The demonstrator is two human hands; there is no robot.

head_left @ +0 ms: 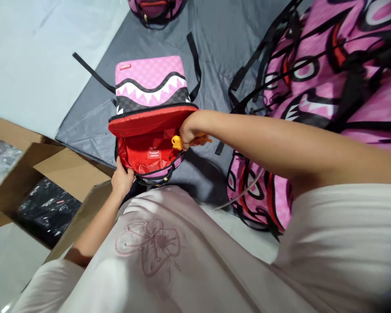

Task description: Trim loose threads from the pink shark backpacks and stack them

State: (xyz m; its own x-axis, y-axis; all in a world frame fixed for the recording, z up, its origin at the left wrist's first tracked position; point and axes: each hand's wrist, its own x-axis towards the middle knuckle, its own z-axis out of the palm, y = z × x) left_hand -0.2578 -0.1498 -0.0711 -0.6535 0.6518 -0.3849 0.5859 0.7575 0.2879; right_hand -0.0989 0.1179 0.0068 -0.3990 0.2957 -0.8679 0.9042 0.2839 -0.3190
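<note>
A pink and black backpack [151, 84] with a jagged-teeth print lies in front of me, its main compartment unzipped and its red lining [140, 150] showing. My left hand [122, 176] grips the near left rim of the opening, thumb inside. My right hand [192, 130] is at the right side of the opening, fingers closed around small yellow-orange snips [177, 142]. Their blades are hard to make out. A white label [154, 152] shows on the lining. The right fingers are partly hidden behind the hand.
Several pink backpacks [316, 104] are piled on the right, with black straps trailing. Another pink bag [154, 8] is at the far edge of the grey cloth [215, 56]. An open cardboard box [68, 171] with plastic-wrapped black goods [47, 208] stands at left.
</note>
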